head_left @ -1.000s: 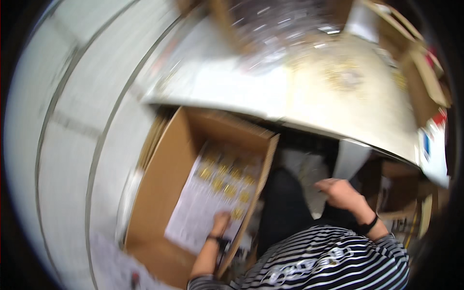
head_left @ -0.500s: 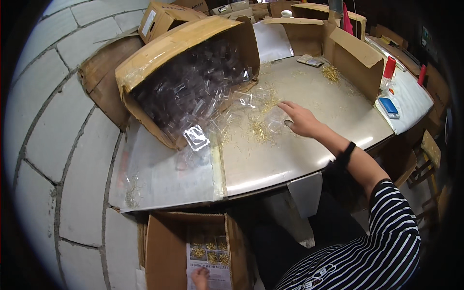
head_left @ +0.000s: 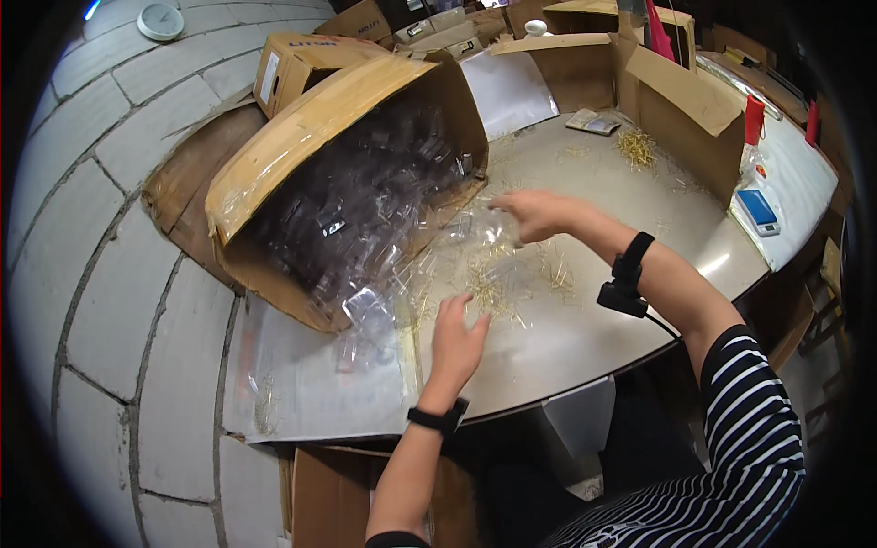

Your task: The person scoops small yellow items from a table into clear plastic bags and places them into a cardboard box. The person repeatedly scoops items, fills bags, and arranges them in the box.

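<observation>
My left hand [head_left: 459, 345] hovers over the near side of the metal-topped table [head_left: 585, 333], its fingers and thumb apart and nothing in them. Just beyond it lie scattered thin gold-coloured pins [head_left: 489, 290]. My right hand [head_left: 537, 216] reaches in from the right, thumb and fingers spread beside small clear plastic cases [head_left: 470, 224]; whether it touches one I cannot tell. A large cardboard box [head_left: 292, 114] rests on its side at the left, and many more clear cases [head_left: 375, 310] spill from its mouth onto the table.
Below the table edge stands an open cardboard box [head_left: 331, 493], partly hidden by my left forearm. A cardboard partition [head_left: 685, 110] rises at the right, with a small heap of gold pins [head_left: 637, 148] before it. Farther right lies a blue-topped scale [head_left: 757, 208].
My left hand has come up from the lower box to above the table, near the pins. My right hand has shifted left toward the clear cases. The view has moved slightly.
</observation>
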Motion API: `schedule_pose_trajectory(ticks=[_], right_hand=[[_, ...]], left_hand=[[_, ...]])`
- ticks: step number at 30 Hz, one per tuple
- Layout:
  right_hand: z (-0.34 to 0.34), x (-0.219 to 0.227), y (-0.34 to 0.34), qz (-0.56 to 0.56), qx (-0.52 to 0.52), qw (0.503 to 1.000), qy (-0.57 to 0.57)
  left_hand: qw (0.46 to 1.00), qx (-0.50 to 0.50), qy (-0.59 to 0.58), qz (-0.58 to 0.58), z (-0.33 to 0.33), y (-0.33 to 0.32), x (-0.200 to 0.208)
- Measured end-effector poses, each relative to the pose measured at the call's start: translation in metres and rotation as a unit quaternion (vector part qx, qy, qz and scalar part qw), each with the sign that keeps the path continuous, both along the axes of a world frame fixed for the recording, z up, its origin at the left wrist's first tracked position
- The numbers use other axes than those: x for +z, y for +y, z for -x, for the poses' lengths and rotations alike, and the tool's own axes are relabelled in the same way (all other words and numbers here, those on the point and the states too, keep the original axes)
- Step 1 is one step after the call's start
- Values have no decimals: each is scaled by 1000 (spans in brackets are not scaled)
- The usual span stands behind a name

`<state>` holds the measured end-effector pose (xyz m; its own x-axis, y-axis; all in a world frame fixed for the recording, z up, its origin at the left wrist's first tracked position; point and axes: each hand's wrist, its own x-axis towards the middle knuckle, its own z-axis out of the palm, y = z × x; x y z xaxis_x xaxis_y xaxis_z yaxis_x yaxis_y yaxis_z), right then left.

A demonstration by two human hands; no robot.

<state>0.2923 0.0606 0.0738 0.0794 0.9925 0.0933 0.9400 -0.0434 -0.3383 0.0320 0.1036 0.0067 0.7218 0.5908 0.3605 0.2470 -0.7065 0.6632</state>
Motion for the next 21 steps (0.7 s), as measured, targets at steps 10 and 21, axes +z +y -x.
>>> schedule_pose_trajectory(ticks=[10, 21], right_hand=[[-5, -63, 36, 170, -80, 982, -29], [-10, -75, -104, 144, -5, 989, 21]], left_hand=[[978, 151, 127, -67, -96, 40, -35], [922, 102, -62, 367, -28, 37, -4]])
